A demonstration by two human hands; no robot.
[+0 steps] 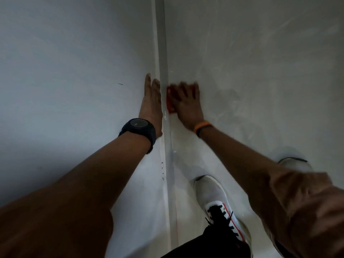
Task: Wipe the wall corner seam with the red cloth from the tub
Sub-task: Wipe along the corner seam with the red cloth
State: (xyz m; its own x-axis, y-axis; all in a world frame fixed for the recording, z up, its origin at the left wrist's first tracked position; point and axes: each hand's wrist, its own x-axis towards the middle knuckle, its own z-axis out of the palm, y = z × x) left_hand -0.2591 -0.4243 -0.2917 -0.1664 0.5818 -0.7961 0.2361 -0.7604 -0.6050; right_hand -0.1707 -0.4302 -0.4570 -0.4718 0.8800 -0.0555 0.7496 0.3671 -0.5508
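Observation:
The wall corner seam runs as a pale vertical strip between two white walls. My right hand presses the red cloth flat against the right wall, right beside the seam; most of the cloth is hidden under my blurred fingers. My left hand lies flat on the left wall with its fingers straight, touching the seam's left edge and holding nothing. A wet streak shines on the seam below the cloth.
A black watch is on my left wrist and an orange band on my right. My white shoe with black laces stands on the pale floor at the wall's foot, with a second shoe further right.

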